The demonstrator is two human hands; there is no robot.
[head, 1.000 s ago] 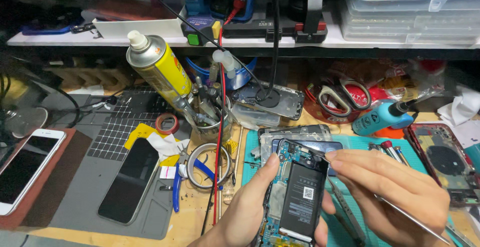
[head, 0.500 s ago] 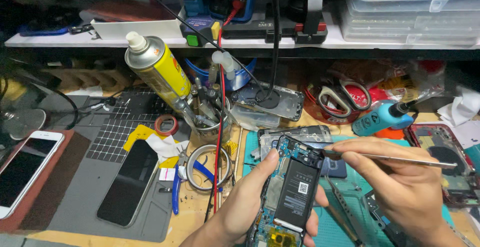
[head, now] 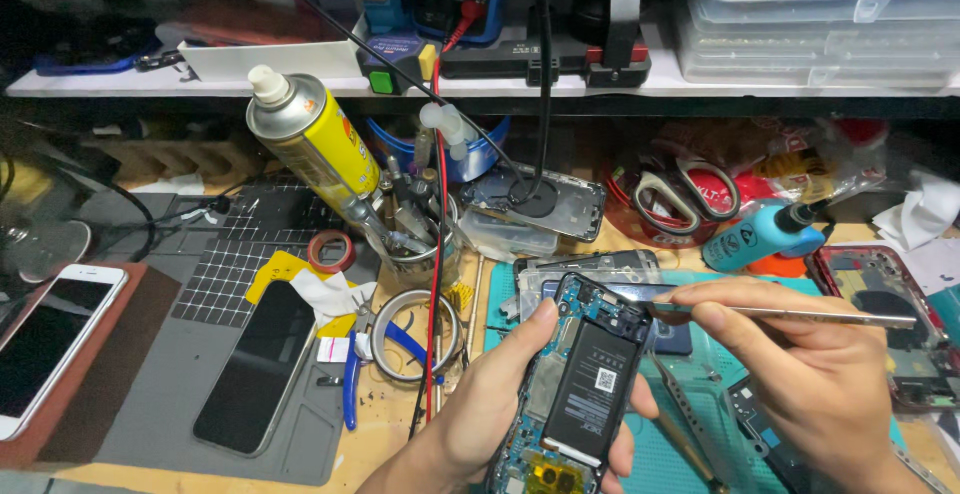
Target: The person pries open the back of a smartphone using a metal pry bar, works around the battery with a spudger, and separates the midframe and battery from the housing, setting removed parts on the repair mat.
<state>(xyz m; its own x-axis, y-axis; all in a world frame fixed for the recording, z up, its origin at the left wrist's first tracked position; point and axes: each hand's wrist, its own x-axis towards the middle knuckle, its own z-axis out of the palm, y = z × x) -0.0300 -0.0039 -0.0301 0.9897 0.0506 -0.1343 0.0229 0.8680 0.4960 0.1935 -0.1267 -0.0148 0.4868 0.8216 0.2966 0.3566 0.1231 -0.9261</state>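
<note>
Your left hand [head: 480, 424] grips the open phone [head: 585, 384] at about 6 o'clock, fingers wrapped around its sides. Your right hand [head: 810, 384] pinches thin metal tweezers [head: 770, 312], with the tip touching the top of the phone at 12 o'clock. If the tip slips, it could scratch the tiny parts or poke the black battery [head: 590, 389] just below.
</note>
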